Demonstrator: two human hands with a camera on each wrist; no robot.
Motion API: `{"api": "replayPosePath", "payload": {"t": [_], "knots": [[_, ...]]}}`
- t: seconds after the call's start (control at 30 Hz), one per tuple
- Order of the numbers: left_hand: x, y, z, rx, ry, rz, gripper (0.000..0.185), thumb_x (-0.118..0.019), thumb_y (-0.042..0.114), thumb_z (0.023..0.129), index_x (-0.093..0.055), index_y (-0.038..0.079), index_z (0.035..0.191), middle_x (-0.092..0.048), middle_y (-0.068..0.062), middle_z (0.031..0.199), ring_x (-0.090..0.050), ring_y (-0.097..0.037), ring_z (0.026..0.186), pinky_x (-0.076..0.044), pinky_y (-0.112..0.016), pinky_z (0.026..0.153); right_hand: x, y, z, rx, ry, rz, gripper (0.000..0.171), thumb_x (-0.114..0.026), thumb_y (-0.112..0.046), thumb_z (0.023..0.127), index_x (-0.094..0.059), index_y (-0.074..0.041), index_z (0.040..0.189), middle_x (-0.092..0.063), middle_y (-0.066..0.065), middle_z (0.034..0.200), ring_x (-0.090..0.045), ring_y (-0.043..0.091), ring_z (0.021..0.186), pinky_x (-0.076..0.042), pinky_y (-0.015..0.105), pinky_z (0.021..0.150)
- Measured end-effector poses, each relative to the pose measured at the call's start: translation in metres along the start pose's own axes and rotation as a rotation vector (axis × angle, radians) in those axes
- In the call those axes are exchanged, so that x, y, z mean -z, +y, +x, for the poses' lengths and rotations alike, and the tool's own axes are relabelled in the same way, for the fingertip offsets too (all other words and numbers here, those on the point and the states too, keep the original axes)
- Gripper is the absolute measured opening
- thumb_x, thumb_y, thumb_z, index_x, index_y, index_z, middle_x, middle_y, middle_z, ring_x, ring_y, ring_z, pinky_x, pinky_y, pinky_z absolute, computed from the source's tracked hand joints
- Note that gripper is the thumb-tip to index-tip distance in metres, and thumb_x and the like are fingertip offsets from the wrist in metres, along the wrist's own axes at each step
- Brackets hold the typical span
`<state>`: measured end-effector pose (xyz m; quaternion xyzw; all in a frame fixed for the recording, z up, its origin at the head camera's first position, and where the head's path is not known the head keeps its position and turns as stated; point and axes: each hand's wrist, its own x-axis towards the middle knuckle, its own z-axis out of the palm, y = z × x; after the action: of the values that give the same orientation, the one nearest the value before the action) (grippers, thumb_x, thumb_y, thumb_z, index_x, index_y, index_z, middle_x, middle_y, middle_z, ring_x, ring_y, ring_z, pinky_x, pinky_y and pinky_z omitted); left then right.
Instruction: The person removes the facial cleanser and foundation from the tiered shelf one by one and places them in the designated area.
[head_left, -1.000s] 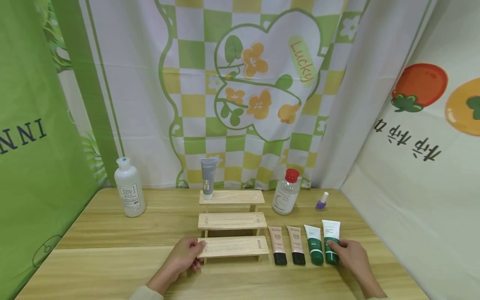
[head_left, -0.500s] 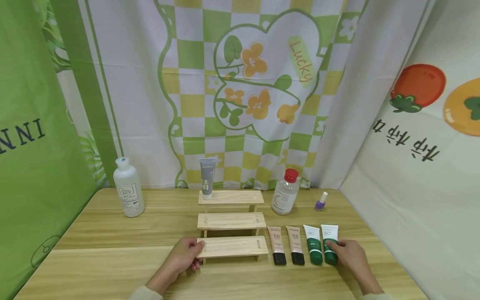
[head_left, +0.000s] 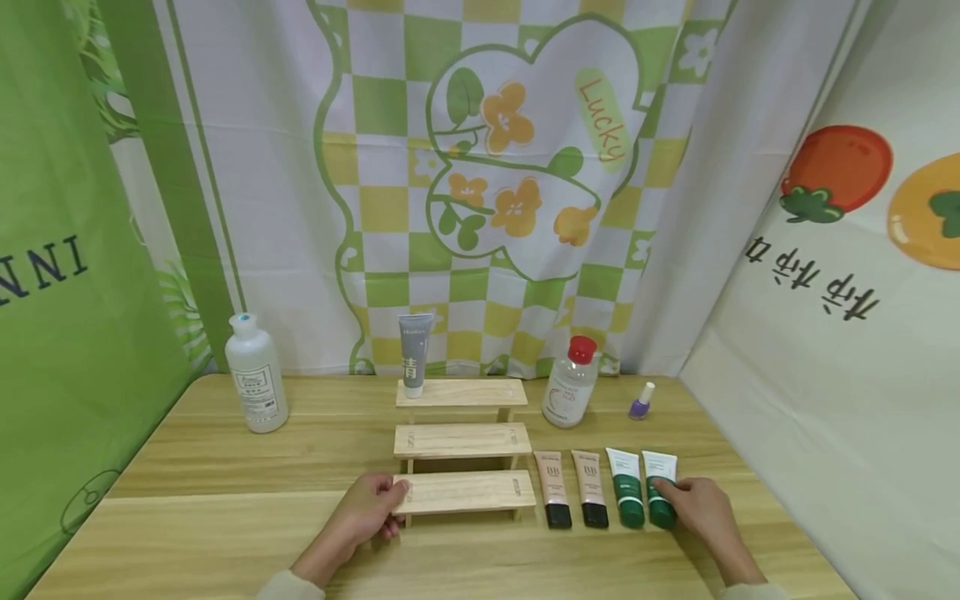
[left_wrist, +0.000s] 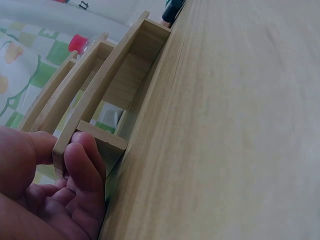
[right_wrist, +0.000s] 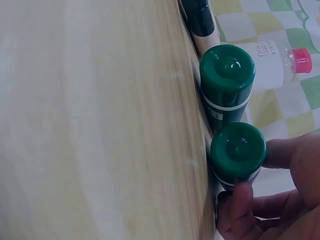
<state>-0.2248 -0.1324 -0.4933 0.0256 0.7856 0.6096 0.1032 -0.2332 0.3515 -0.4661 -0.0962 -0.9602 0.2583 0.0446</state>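
Note:
A three-step wooden rack [head_left: 465, 492] stands mid-table. My left hand [head_left: 378, 508] pinches the left end of its lowest step; the left wrist view shows thumb and finger on that board's end [left_wrist: 57, 152]. To the right of the rack, two beige tubes [head_left: 555, 487] and two green-capped tubes lie side by side. My right hand [head_left: 678, 500] holds the rightmost green tube [head_left: 658, 471] near its cap. In the right wrist view the thumb and a finger [right_wrist: 240, 197] sit either side of that tube [right_wrist: 237, 150], which lies beside the other green tube [right_wrist: 227, 67].
A grey tube [head_left: 415, 354] stands on the rack's top step. A white bottle [head_left: 257, 379] is at the back left; a clear red-capped bottle [head_left: 570, 387] and a small purple bottle [head_left: 641, 404] are at the back right. Cloth backdrops enclose the wooden table [head_left: 225, 517].
The rightmost green tube's white end has settled slightly lower and now lies level with its neighbour, with my right hand still on it. My left hand has not moved.

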Motion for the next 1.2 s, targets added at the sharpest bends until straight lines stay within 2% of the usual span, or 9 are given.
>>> {"api": "replayPosePath", "payload": {"t": [0.27, 0.67, 0.93, 1.2], "knots": [[0.0, 0.0009, -0.0003, 0.008, 0.003, -0.003, 0.032, -0.055, 0.025, 0.1, -0.055, 0.001, 0.078, -0.06, -0.005, 0.067, -0.057, -0.011, 0.05, -0.05, -0.023, 0.047, 0.001, -0.0007, -0.0033, -0.01, -0.002, 0.021, 0.039, -0.064, -0.037, 0.091, -0.071, -0.001, 0.079, -0.058, 0.002, 0.062, -0.051, 0.018, 0.062, -0.041, 0.032, 0.058], [-0.0005, 0.0015, -0.0006, 0.009, 0.004, -0.003, 0.031, -0.055, 0.024, 0.1, -0.056, 0.0, 0.079, -0.06, -0.005, 0.065, -0.056, -0.011, 0.049, -0.049, -0.022, 0.046, 0.0003, 0.0004, -0.0025, -0.03, -0.02, 0.044, 0.04, -0.064, -0.038, 0.092, -0.072, 0.001, 0.083, -0.059, 0.0, 0.06, -0.054, 0.016, 0.061, -0.044, 0.032, 0.059], [-0.0001, 0.0014, -0.0007, 0.011, 0.001, -0.009, 0.031, -0.055, 0.025, 0.1, -0.056, 0.002, 0.078, -0.06, -0.005, 0.065, -0.056, -0.011, 0.049, -0.049, -0.022, 0.046, 0.0001, 0.0017, -0.0012, -0.027, -0.021, 0.027, 0.042, -0.064, -0.037, 0.092, -0.072, 0.004, 0.088, -0.062, 0.004, 0.066, -0.055, 0.018, 0.065, -0.045, 0.033, 0.06], [0.0002, 0.0011, 0.0002, 0.015, 0.001, -0.009, 0.031, -0.055, 0.024, 0.1, -0.056, 0.003, 0.078, -0.06, -0.005, 0.065, -0.056, -0.011, 0.049, -0.049, -0.022, 0.046, 0.0018, 0.002, -0.0006, -0.055, -0.049, 0.076, 0.046, -0.061, -0.034, 0.092, -0.068, 0.011, 0.097, -0.065, 0.007, 0.07, -0.058, 0.015, 0.058, -0.047, 0.03, 0.057]]}}
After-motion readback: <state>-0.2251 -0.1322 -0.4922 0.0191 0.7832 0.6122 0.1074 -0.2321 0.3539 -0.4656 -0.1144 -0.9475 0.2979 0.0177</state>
